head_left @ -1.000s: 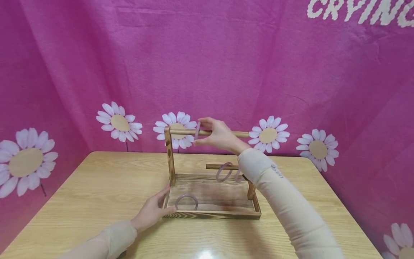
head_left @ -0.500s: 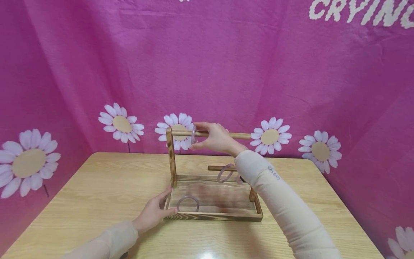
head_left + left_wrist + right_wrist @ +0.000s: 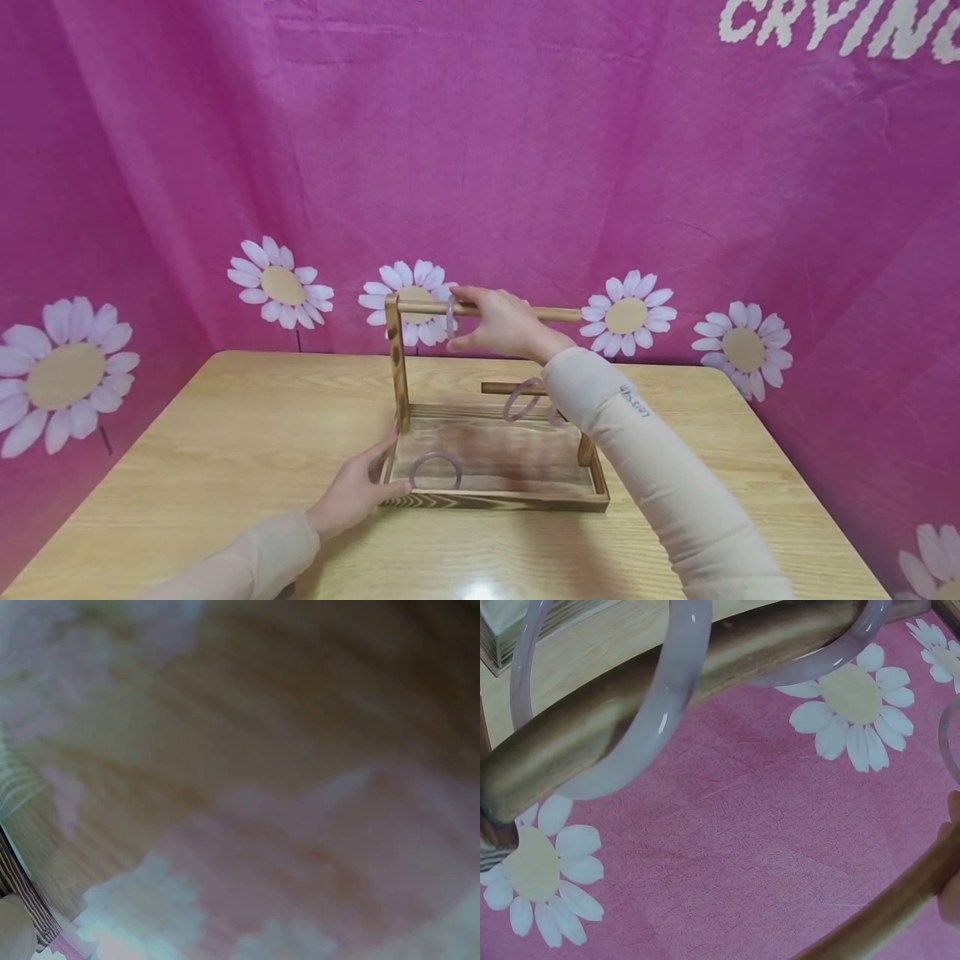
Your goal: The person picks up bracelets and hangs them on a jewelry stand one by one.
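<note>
Right hand: thumb and fingers pinch a pale lilac, translucent ring, which appears to encircle the upper round wooden rod near its upright. Left hand: thumb and fingers lie spread at the near left corner of the brown wooden tray base. From my distance I judge tipping the chief risk, should a sideways push on the rod meet a loose left hand. I would also expect the right forearm, if lowered, to jostle the two lilac rings on the lower wooden rod.
</note>
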A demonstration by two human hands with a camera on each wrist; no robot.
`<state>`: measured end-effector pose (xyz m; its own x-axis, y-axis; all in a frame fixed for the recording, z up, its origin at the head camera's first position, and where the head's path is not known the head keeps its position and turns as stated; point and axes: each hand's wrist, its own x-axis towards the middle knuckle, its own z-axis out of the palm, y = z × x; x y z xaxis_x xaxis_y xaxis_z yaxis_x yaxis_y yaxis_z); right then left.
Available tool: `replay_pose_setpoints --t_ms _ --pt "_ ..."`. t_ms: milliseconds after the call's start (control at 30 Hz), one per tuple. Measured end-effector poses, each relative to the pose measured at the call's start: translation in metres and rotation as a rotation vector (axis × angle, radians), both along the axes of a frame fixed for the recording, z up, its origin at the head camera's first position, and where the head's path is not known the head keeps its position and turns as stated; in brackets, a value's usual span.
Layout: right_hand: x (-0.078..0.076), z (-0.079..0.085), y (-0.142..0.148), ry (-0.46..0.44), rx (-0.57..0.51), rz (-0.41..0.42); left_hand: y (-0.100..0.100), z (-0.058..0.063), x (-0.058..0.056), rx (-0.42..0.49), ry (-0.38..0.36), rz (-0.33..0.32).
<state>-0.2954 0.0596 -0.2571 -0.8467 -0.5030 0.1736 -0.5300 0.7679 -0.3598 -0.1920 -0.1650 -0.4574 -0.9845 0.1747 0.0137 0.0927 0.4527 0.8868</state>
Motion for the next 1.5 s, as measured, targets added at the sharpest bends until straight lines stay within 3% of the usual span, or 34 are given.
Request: replay_pose_setpoints --t_ms 567,1033,1233,1500 --pt "0.0 0.0 0.005 -0.152 -0.279 0.039 0.0 -0.001 0.0 -0.021 0.007 0.003" --pt "-0.002 0.005 0.018 -0.193 -0.762 0.116 0.001 0.001 0.0 -0.018 0.003 0.004" --pt "0.001 0.007 0.023 -0.22 -0.805 0.094 0.003 -0.001 0.0 -0.017 0.002 -0.003" --pt "0.01 0.014 0.029 -0.189 -0.795 0.057 0.001 0.001 0.002 -0.008 0.005 0.004"
